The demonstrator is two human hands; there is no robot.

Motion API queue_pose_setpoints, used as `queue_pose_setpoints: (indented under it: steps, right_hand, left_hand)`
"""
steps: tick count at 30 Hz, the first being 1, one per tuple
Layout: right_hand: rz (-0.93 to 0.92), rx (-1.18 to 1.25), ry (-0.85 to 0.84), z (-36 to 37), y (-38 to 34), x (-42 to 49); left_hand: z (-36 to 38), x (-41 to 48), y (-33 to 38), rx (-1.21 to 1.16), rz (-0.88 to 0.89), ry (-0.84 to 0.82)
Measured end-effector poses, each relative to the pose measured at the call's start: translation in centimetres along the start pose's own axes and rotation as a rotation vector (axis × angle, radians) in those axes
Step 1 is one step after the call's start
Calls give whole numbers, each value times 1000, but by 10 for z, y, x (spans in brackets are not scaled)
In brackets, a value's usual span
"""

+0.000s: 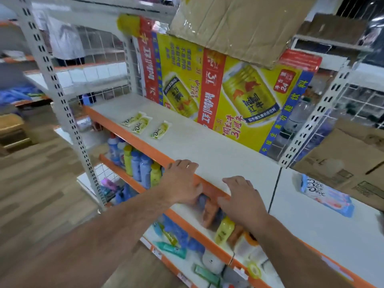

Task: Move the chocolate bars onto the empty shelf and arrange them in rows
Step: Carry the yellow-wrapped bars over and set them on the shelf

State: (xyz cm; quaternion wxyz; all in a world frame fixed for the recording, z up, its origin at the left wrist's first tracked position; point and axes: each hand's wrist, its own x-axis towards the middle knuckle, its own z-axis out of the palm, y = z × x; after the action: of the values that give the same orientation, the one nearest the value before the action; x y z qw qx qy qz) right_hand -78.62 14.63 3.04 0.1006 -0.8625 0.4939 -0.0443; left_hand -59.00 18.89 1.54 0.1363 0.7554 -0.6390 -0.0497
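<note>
Three yellow-green Dove chocolate bars lie flat near the left end of the white shelf (207, 146): two (133, 119) (142, 125) overlap, and a third (160, 130) lies just to their right. A stack of blue and pink Dove bars (326, 194) sits on the adjoining shelf section at the right. My left hand (182, 183) rests on the shelf's orange front edge, fingers relaxed and holding nothing. My right hand (243, 200) hovers at the same edge with fingers loosely curled, also holding nothing.
A yellow Red Bull carton (218, 90) stands along the shelf's back, with brown cardboard (239, 23) above it. Bottles (137, 163) and toiletries fill the lower shelves. Cardboard boxes (342, 159) stand at the right. A wood-pattern floor lies to the left.
</note>
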Motion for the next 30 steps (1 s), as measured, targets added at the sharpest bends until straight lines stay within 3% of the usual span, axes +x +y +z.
queue_pose_setpoints:
  steps: [8, 14, 22, 30]
  right_hand:
    - [-42, -1, 5, 21, -138, 93]
    - [-34, 8, -22, 36, -202, 146]
    - [-81, -13, -25, 50, -223, 218]
    - [-198, -125, -88, 63, -209, 302]
  left_hand:
    - [-46, 29, -155, 16, -17, 20]
    - [-62, 50, -236, -21, -24, 26]
    - [-58, 88, -283, -65, -52, 25]
    - [-41, 148, -301, 88, -47, 3]
